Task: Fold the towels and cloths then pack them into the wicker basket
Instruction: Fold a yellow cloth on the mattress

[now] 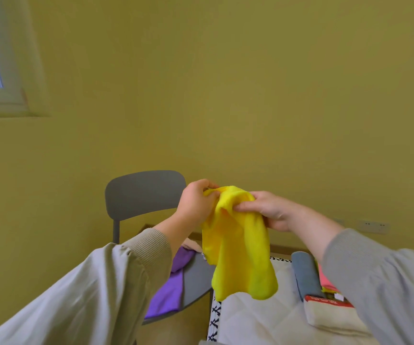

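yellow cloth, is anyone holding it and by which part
Yes: the left hand and the right hand both pinch the yellow cloth along its bunched top edge; the rest hangs free.

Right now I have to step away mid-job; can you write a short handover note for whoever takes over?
Hands: left hand and right hand both grip the fluffy yellow cloth, held up, hanging unfolded.
Things: loose purple cloth lower left; folded grey-blue towel and pink cloth at right.
Done: grey-blue towel looks folded.
Left: fold the yellow and purple cloths, pack everything. No wicker basket clearly visible.
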Demonstrator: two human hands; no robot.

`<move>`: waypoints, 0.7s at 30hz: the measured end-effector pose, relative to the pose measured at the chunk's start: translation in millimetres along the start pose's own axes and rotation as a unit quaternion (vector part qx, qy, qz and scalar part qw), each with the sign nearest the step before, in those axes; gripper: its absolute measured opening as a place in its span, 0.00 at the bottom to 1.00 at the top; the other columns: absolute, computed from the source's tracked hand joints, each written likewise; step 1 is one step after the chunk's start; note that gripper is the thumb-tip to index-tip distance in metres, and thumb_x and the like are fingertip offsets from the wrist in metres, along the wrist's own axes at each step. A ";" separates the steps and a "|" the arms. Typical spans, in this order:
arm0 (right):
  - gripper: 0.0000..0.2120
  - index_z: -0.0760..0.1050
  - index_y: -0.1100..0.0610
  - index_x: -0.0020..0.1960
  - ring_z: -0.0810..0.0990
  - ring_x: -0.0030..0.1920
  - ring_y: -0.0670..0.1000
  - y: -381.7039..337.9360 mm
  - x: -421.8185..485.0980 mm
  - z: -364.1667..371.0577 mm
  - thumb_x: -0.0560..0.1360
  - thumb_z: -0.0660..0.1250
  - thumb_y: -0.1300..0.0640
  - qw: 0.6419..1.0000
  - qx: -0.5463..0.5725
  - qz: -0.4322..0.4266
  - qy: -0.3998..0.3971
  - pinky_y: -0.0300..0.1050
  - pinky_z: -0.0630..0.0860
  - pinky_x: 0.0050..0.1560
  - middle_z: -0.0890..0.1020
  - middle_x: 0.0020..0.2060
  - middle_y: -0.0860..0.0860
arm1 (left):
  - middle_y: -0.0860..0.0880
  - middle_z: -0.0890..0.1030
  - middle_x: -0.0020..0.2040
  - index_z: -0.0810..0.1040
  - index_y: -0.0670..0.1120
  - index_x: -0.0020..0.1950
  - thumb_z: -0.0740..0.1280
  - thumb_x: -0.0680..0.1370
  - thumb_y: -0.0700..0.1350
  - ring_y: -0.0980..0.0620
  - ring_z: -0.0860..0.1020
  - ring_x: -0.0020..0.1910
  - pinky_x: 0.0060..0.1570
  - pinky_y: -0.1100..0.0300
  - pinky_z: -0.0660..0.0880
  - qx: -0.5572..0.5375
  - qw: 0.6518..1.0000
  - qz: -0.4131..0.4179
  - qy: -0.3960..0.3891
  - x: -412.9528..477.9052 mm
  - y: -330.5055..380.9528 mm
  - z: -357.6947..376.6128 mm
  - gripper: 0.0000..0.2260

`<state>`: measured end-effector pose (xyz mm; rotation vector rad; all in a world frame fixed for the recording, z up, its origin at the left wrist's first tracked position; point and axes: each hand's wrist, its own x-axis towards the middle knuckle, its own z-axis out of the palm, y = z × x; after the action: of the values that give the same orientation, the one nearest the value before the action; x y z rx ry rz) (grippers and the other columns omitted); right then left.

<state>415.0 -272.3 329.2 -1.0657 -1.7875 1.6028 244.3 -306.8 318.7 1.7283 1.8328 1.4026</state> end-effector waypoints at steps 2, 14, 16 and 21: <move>0.08 0.76 0.60 0.54 0.81 0.46 0.55 -1.8 -0.1 0.0 0.75 0.66 0.64 1.000 0.003 0.001 -0.001 0.49 0.77 0.52 0.82 0.48 0.59 | 0.51 0.77 0.44 0.81 0.44 0.54 0.65 0.79 0.44 0.52 0.74 0.46 0.44 0.63 0.66 0.009 1.000 0.007 -0.004 -1.3 -0.6 -4.2 0.08; 0.07 0.75 0.58 0.48 0.80 0.37 0.49 6.9 -3.5 15.0 0.73 0.67 0.67 0.998 -0.047 -0.050 -0.007 0.38 0.76 0.35 0.80 0.39 0.54 | 0.52 0.77 0.42 0.82 0.46 0.50 0.67 0.78 0.47 0.54 0.73 0.43 0.39 0.63 0.66 0.054 0.997 0.039 -0.048 -8.5 4.7 -24.9 0.06; 0.07 0.76 0.58 0.49 0.81 0.36 0.47 8.3 -3.4 19.8 0.76 0.63 0.68 0.998 -0.012 -0.050 -0.021 0.37 0.76 0.35 0.81 0.38 0.53 | 0.53 0.77 0.39 0.81 0.47 0.47 0.70 0.76 0.47 0.56 0.73 0.39 0.34 0.64 0.69 0.024 0.998 0.020 -0.049 -9.7 5.6 -23.6 0.05; 0.07 0.77 0.58 0.45 0.78 0.36 0.50 14.2 -4.2 27.4 0.76 0.63 0.68 0.999 -0.022 -0.047 0.006 0.39 0.75 0.36 0.80 0.37 0.54 | 0.53 0.77 0.36 0.79 0.47 0.44 0.71 0.74 0.49 0.57 0.72 0.35 0.32 0.66 0.68 -0.011 0.997 -0.023 -0.072 -12.3 -1.2 -21.9 0.06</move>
<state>398.6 -291.6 311.0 -0.9928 -1.8452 1.5047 230.7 -327.3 323.7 1.7159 1.7627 1.2428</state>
